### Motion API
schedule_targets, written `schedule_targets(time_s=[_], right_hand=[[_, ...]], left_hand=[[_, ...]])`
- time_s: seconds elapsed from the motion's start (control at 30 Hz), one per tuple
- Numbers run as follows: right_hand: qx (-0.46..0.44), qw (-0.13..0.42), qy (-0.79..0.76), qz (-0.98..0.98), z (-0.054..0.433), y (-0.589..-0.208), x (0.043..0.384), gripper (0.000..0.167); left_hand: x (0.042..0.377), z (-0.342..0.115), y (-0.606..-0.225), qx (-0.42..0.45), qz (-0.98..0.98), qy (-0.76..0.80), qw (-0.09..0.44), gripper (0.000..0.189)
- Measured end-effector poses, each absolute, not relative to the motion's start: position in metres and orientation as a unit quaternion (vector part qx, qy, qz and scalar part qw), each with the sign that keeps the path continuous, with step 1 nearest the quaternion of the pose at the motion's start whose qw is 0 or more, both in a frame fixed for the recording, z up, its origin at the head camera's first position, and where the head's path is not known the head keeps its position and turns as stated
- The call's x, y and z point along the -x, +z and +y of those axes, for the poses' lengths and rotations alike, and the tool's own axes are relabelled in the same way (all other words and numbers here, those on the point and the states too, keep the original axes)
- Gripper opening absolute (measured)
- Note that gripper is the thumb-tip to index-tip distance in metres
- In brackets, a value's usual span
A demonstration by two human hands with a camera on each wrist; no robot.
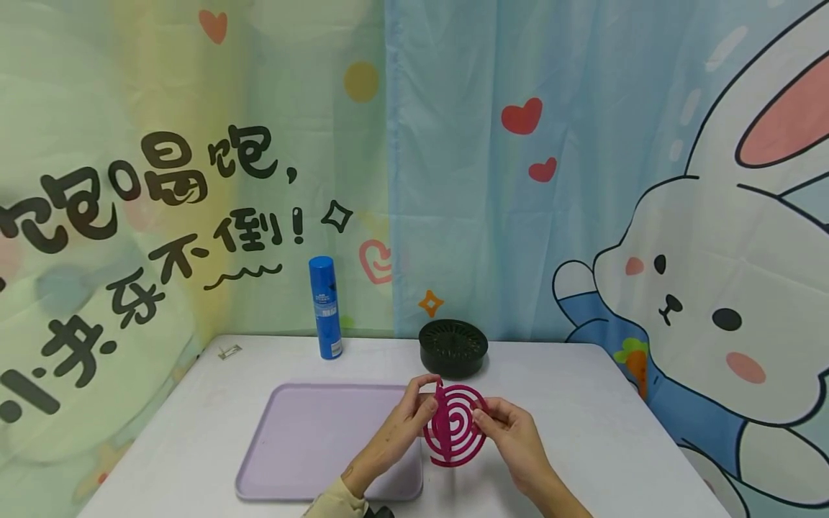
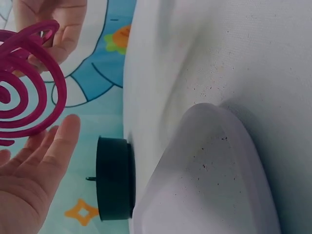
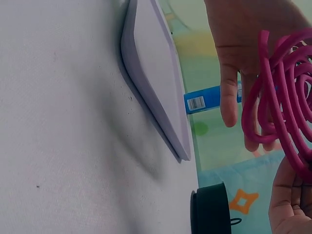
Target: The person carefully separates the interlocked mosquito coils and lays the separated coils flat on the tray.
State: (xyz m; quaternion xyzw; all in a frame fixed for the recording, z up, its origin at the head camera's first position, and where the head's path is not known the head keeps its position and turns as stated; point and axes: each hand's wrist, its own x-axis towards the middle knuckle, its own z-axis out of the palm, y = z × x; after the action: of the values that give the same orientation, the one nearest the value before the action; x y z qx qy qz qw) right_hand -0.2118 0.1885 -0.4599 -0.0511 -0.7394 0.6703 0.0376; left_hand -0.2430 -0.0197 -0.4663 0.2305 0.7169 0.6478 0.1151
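A magenta mosquito coil is held up above the table, in front of the tray's right edge. Its rings are partly spread apart: one part faces the head view flat, another stands nearly edge-on at the left. My left hand holds the left side, thumb on the near face and index finger at the top. At the right rim, my right hand pinches it between thumb and fingers. The left wrist view shows the coil above the left fingers; in the right wrist view the coil partly hides both hands.
A lilac tray lies on the white table, with dark specks in its corner in the left wrist view. Behind stand a black round slotted container and a blue spray can. A small metal piece lies back left.
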Motion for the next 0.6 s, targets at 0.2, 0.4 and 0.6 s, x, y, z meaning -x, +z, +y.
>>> schedule_targets(time_s=[0.2, 0.4, 0.6], right_hand=[[0.044, 0.036, 0.671, -0.739, 0.1872, -0.4598, 0.2103, 0.020], [0.039, 0.035, 0.671, -0.740, 0.1886, -0.4571, 0.2095, 0.019], [0.030, 0.041, 0.673, -0.738, 0.1910, -0.4562, 0.2082, 0.019]], left_hand=[[0.2415, -0.0221, -0.4674, -0.256, 0.708, 0.646, 0.131, 0.063], [0.2418, -0.0236, -0.4672, -0.251, 0.705, 0.649, 0.138, 0.062], [0.2414, -0.0235, -0.4666, -0.239, 0.704, 0.656, 0.128, 0.060]])
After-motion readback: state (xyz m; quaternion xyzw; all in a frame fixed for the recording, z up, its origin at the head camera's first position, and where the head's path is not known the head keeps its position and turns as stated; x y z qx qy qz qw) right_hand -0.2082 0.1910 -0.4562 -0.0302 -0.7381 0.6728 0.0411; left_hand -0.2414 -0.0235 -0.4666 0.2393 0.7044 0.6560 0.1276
